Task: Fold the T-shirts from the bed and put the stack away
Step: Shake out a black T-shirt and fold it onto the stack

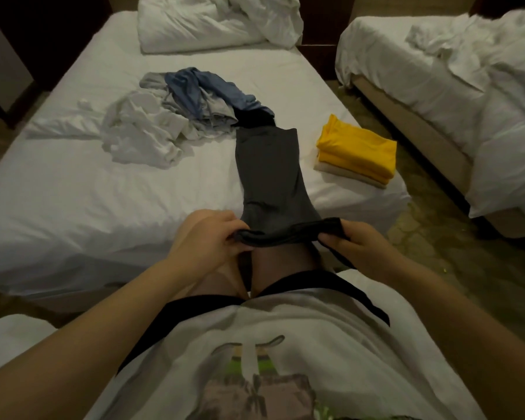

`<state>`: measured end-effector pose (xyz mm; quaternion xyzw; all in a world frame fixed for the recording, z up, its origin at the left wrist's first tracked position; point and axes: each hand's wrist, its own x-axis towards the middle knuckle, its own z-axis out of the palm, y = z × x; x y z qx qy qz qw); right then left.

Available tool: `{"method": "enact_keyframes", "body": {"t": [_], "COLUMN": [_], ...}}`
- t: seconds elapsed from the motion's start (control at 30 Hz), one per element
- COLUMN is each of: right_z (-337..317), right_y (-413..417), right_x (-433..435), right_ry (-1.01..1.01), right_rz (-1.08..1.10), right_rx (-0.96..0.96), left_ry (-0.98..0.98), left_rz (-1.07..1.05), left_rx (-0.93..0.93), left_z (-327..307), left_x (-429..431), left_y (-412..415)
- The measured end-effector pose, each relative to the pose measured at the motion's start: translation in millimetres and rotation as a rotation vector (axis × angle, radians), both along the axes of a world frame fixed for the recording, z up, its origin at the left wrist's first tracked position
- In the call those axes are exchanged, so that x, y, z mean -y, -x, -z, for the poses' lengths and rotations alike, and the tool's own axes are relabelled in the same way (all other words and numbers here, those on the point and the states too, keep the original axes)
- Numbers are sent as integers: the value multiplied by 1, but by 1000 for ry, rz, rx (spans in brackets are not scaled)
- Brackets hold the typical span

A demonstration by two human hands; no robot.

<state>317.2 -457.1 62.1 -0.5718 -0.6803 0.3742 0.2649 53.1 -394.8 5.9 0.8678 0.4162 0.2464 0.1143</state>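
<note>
**While both hands pinch its near end, a dark shirt lies in a long strip on the bed**

As we look down, the dark grey T-shirt (270, 174) lies folded into a narrow lengthwise strip. It runs from the centre of the view toward 12 o'clock across the white bed (73, 192), and its near end comes over the mattress edge toward us.

We see the left hand (206, 237) at about 7 o'clock of the strip, its fingers (234, 228) curled and pinching the left corner of that near end. The right hand (355, 247) sits at about 5 o'clock. Its fingers (334, 239) are closed on the right corner, and the cloth sags slightly between the two grips.

Beyond the strip's far end, from 10 to 12 o'clock, we find a heap of unfolded T-shirts (140, 137) in white, grey and blue, with a black piece touching the strip's far end.

At 2 o'clock of the strip, near the mattress corner, sits the folded stack (358, 150), yellow on top with a cream layer underneath. It lies apart from the strip.

A crumpled duvet (212, 22) is bunched at the head of the bed, at 12 o'clock. A second bed (437, 71) stands at 2 o'clock across a strip of floor (437, 237). At 6 o'clock our own white printed top (285, 344) fills the bottom of the view.
</note>
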Motion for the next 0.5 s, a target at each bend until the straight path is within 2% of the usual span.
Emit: {"method": "enact_keyframes", "body": {"t": [0.07, 0.17, 0.27, 0.4, 0.43, 0.5], "right_z": [-9, -21, -24, -25, -25, -23], "right_y": [0, 1, -4, -10, -11, -15], "right_x": [-1, -3, -5, -15, -20, -30], "right_ry": [29, 183, 318, 385, 396, 416], "right_rz": [-55, -126, -167, -144, -131, -110], "right_rx": [-13, -33, -18, -104, -112, -108], "left_ry": [2, -6, 190, 526, 574, 506], "left_rz": [29, 154, 215, 285, 295, 232], "left_rx": [-16, 7, 28, 29, 14, -72], "left_z": [-1, -3, -9, -13, -13, -5], "left_x": [0, 1, 1, 0, -1, -10], "left_y": [1, 2, 4, -3, -4, -1]}}
